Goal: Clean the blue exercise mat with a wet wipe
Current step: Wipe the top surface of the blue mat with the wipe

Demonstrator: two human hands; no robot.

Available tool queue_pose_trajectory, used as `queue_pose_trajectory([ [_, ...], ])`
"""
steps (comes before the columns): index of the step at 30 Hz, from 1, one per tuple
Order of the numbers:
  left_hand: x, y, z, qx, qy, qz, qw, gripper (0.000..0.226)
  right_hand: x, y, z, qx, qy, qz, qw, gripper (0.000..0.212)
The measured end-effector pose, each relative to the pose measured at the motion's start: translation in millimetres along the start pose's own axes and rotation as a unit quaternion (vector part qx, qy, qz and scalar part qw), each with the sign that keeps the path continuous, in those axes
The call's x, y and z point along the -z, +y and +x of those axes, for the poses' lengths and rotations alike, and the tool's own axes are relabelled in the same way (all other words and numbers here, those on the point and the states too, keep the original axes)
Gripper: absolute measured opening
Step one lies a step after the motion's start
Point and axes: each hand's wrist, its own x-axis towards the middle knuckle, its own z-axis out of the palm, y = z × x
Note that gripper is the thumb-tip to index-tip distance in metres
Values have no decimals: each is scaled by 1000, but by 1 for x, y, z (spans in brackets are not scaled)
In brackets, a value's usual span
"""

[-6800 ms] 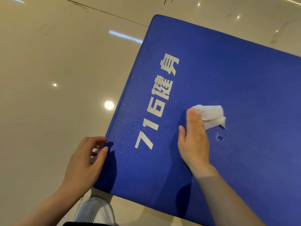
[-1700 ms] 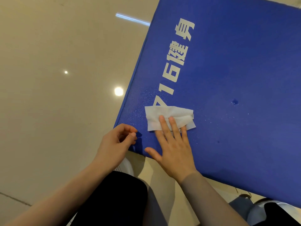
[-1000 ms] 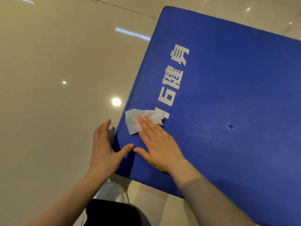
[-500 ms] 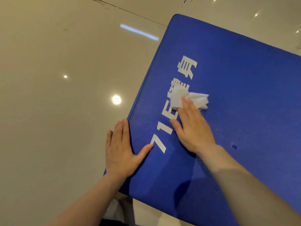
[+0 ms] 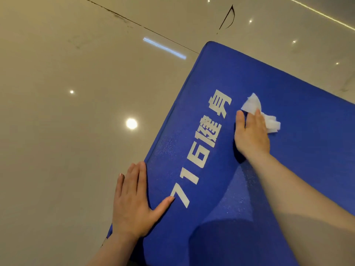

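The blue exercise mat (image 5: 288,169) with white lettering lies on the floor and fills the right half of the view. A crumpled white wet wipe (image 5: 255,104) lies on it, just right of the far end of the lettering. My right hand (image 5: 251,135) presses flat on the wipe with straight fingers. My left hand (image 5: 134,204) lies flat along the mat's left edge, its thumb spread onto the blue surface near the "7". Small wet specks show on the mat beside the lettering.
Glossy beige floor tiles (image 5: 67,131) surround the mat on the left and at the back, with ceiling-light reflections. A dark tile joint (image 5: 134,23) and a thin crack (image 5: 228,18) run across the floor beyond the mat's far corner.
My right hand has pushed the wipe farther up the mat and to the right, past the last character. My left hand stays flat on the mat's left edge.
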Motion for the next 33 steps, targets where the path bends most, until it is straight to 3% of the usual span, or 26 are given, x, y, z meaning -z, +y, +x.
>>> queue_pose_trajectory([
  [1, 0, 0, 0, -1, -1, 2, 1000, 101, 0, 4, 0, -20, 6, 4, 1000, 65],
  [3, 0, -1, 1, -2, -11, 7, 1000, 100, -9, -2, -17, 22, 3, 15, 1000, 67],
  [5, 1, 0, 0, 0, -23, 7, 1000, 101, -26, -22, -52, 123, -34, 11, 992, 74],
  [8, 0, 1, 0, 4, -28, -2, 1000, 100, -50, -47, -97, 286, -109, -45, 951, 78],
  [10, -1, 0, 1, 2, -20, -1, 1000, 99, -49, -48, -95, 336, -94, -87, 933, 75],
  [13, -1, 0, 4, -1, -10, 9, 1000, 98, -26, -27, -65, 292, -69, -120, 946, 78],
  [19, -1, 0, 3, -12, 10, 22, 1000, 94, 24, 38, -31, 58, -28, -124, 990, 92],
  [21, -1, 0, 3, -11, 13, 22, 1000, 95, 28, 46, -34, 22, -24, -118, 993, 95],
  [24, -2, 1, 3, -4, 7, 13, 1000, 96, 12, 29, -45, 79, -46, -98, 991, 93],
  [28, -1, 0, 1, 12, -20, 20, 1000, 98, -35, -19, -92, 231, -100, -54, 966, 88],
  [30, -1, 1, 1, 8, -32, 20, 999, 99, -51, -31, -107, 297, -90, -82, 947, 84],
  [33, 2, 0, -1, 16, -24, -14, 999, 101, -46, -26, -97, 319, -90, -151, 931, 81],
])
